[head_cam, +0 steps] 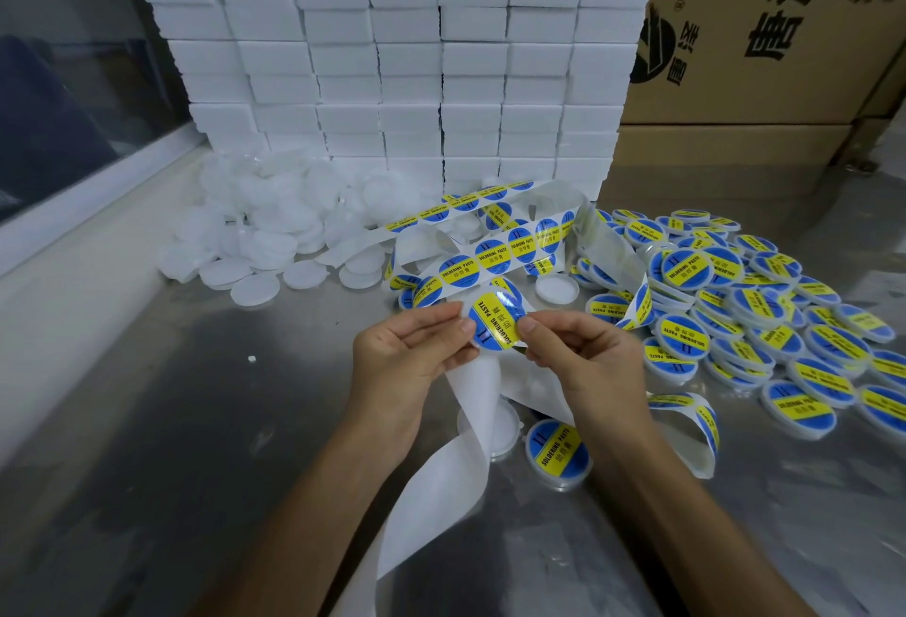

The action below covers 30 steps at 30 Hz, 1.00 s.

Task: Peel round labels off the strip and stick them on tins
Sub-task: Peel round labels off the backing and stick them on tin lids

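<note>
Both hands meet above the metal surface [206, 420] around one round blue-and-yellow label [495, 320]. The left hand [407, 356] pinches the label's left edge with the backing strip [441, 469], which trails down towards the viewer. The right hand [583, 356] has its grip on the label's right edge. Behind them the strip of labels [490, 258] loops across the surface. Labelled tins [765, 322] lie heaped to the right, plain white tins [274, 219] to the left, before stacked white boxes [416, 52] and cardboard cartons [765, 52].
</note>
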Available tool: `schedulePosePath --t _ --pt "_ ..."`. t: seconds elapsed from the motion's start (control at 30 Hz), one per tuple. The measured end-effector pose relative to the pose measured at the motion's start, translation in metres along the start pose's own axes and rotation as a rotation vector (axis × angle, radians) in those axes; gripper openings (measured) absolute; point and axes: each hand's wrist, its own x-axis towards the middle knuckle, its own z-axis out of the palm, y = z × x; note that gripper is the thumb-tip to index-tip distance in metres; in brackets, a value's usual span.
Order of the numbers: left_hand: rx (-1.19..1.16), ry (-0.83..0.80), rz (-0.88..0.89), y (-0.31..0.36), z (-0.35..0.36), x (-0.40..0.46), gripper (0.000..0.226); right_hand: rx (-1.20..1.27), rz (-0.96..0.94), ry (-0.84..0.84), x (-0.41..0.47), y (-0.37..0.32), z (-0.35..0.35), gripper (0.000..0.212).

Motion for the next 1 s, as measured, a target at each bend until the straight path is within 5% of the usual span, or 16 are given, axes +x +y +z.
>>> schedulePosePath --t 0.63,0.8,1.0 --pt "0.179 0.01 0.152 -0.001 0.001 -0.002 0.022 -0.137 -0.168 0.021 0.0 0.007 -0.001 0.013" --pt "0.189 -0.049 0.144 0.001 0.003 -0.004 0.025 -0.239 -0.232 0.074 0.0 0.011 -0.002 0.009" --pt "0.034 -0.235 0.057 0.0 0.001 -0.004 0.035 -0.247 -0.278 0.005 -0.003 0.009 0.003 0.032"
